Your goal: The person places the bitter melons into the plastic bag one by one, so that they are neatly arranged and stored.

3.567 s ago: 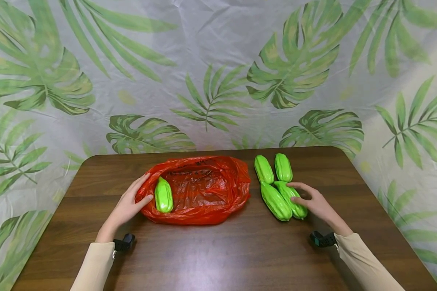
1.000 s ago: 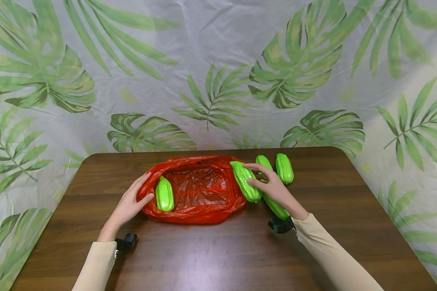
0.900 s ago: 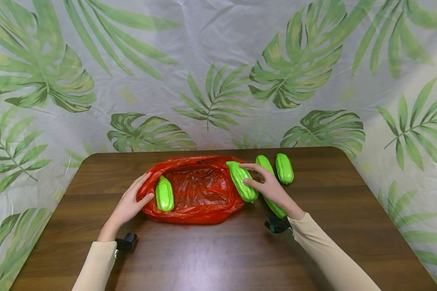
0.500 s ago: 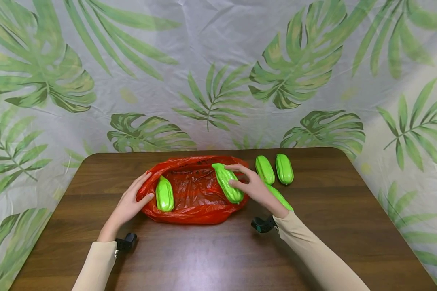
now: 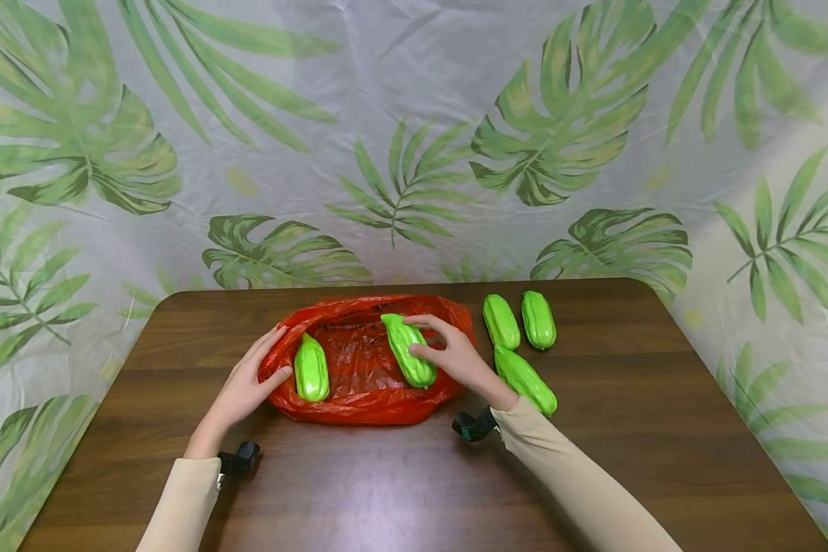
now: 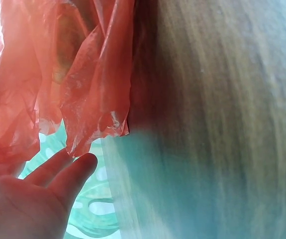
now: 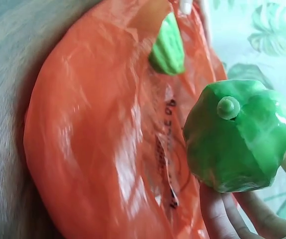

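My right hand (image 5: 448,354) holds a light green bitter melon (image 5: 409,353) between thumb and fingers, over the right half of a red plastic bag (image 5: 359,410). In the right wrist view the held bitter melon (image 7: 242,142) shows its blunt stem end, with fingers (image 7: 217,214) around it. The bag lies with its mouth spread wide. At its left rim is my left hand (image 5: 248,383), thumb over the inner side and fingers outside, holding the edge. Another bitter melon (image 5: 312,369) lies inside the bag near that hand. In the left wrist view the bag's film (image 6: 93,84) hangs against my fingers.
To the right of the bag, two bitter melons lie at the back, one left (image 5: 501,322) and one right (image 5: 539,320). A third bitter melon (image 5: 526,381) lies in front of them, beside my right forearm. The brown wooden table (image 5: 359,491) meets a leaf-print cloth (image 5: 414,153) behind.
My right hand took one bitter melon from the group on the right and carried it left, over the bag's opening. My left hand has stayed at the bag's left rim.
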Demonstrator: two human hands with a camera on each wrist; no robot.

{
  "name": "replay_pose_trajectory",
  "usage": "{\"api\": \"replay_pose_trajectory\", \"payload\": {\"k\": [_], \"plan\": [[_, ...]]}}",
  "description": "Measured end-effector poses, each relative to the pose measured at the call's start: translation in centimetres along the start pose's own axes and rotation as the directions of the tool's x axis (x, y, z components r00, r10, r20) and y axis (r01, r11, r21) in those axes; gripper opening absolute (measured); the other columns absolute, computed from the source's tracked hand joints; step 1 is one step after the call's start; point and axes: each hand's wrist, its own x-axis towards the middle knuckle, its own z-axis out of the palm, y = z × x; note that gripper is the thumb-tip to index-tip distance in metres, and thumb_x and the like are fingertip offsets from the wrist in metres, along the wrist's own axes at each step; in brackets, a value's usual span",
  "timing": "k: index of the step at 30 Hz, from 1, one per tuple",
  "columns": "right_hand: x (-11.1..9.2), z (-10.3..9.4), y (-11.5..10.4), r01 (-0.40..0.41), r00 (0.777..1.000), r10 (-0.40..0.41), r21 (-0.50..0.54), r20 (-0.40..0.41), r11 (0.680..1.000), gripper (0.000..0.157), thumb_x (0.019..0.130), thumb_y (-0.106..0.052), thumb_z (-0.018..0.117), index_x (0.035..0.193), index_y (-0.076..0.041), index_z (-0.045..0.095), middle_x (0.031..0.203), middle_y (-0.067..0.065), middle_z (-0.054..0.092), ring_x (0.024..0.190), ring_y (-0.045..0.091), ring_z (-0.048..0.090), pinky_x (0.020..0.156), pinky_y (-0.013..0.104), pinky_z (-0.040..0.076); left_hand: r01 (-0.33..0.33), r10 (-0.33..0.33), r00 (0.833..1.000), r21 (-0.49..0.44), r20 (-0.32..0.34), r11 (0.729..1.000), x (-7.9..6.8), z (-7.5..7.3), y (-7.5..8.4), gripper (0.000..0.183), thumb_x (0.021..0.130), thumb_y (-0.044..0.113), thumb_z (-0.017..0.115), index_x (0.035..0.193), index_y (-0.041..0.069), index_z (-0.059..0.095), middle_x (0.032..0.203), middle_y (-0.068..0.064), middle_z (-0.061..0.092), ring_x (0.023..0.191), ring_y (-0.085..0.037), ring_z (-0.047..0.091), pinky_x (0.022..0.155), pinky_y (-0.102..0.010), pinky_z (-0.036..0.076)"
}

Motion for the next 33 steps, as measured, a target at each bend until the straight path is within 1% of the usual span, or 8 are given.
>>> {"api": "replay_pose_trajectory", "payload": {"k": [6,13,19,23,24,27,31,33], "plan": [[0.6,1.4,-0.2,-0.039,0.999,0.038,0.037,0.007,0.999,0.047,0.093,-0.018,0.064,0.137,-0.007,0.051,0.139,0.016,0.048,0.116,0.036,0.051,0.092,0.050,0.044,0.002,-0.002,1.000,-0.003,0.006,1.000,0.0,0.0,0.0,0.066,0.092,0.018,0.064,0.149,0.007,0.033,0.151,-0.021,0.026,0.135,-0.046,0.026,0.100,-0.067,0.026],[1.5,3.2,-0.3,-0.047,0.999,0.047,0.023,-0.012,0.999,0.043,0.092,-0.019,0.065,0.133,-0.014,0.055,0.130,0.012,0.055,0.107,0.028,0.057,0.088,0.041,0.048,-0.012,0.012,1.000,0.006,0.007,1.000,0.1,0.1,-0.1,0.067,0.092,0.018,0.064,0.150,0.007,0.031,0.152,-0.022,0.024,0.134,-0.047,0.025,0.100,-0.068,0.026],[2.0,5.0,-0.2,-0.043,0.999,0.043,0.061,0.006,0.997,0.041,0.092,-0.019,0.064,0.132,-0.012,0.055,0.127,0.016,0.056,0.098,0.028,0.061,0.080,0.037,0.052,-0.001,0.002,1.000,-0.005,0.024,1.000,-0.1,0.0,0.2,0.068,0.092,0.018,0.063,0.150,0.007,0.029,0.153,-0.022,0.023,0.135,-0.047,0.024,0.100,-0.068,0.025],[2.5,6.3,-0.2,-0.064,0.998,0.063,0.088,0.008,0.994,0.042,0.091,-0.017,0.064,0.132,-0.012,0.055,0.127,0.017,0.055,0.098,0.028,0.063,0.075,0.032,0.053,0.002,-0.002,1.000,-0.004,0.027,1.000,-0.1,0.0,0.2,0.068,0.093,0.019,0.063,0.151,0.007,0.028,0.153,-0.021,0.022,0.135,-0.047,0.023,0.099,-0.068,0.026],[2.6,6.6,-0.2,-0.067,0.998,0.067,0.095,0.006,0.993,0.042,0.091,-0.016,0.065,0.132,-0.012,0.055,0.127,0.017,0.055,0.098,0.029,0.063,0.071,0.032,0.053,0.001,-0.001,1.000,-0.003,0.027,1.000,-0.1,0.1,0.2,0.069,0.093,0.018,0.063,0.151,0.007,0.028,0.153,-0.021,0.022,0.135,-0.047,0.023,0.099,-0.068,0.026],[2.9,7.4,-0.3,-0.077,0.997,0.078,0.088,-0.005,0.993,0.042,0.091,-0.015,0.065,0.132,-0.012,0.056,0.126,0.016,0.056,0.098,0.028,0.064,0.071,0.030,0.052,0.002,-0.002,1.000,0.001,0.027,1.000,0.0,0.1,0.1,0.069,0.092,0.018,0.063,0.151,0.007,0.028,0.153,-0.021,0.022,0.135,-0.047,0.023,0.099,-0.069,0.025],[3.3,8.2,-0.3,-0.074,0.997,0.076,0.074,-0.024,0.995,0.041,0.091,-0.015,0.065,0.131,-0.011,0.056,0.128,0.016,0.056,0.098,0.029,0.063,0.079,0.033,0.052,0.002,-0.002,1.000,0.001,0.027,1.000,0.0,0.1,0.1,0.070,0.092,0.018,0.063,0.151,0.007,0.027,0.153,-0.021,0.021,0.135,-0.047,0.023,0.100,-0.068,0.025],[3.4,8.5,-0.3,-0.073,0.997,0.076,0.075,-0.035,0.994,0.041,0.091,-0.015,0.065,0.131,-0.011,0.056,0.129,0.017,0.056,0.099,0.031,0.063,0.081,0.035,0.052,0.003,-0.003,1.000,-0.002,0.026,1.000,0.1,0.1,0.2,0.070,0.092,0.018,0.063,0.151,0.006,0.027,0.153,-0.021,0.021,0.136,-0.046,0.023,0.100,-0.068,0.025]]}}
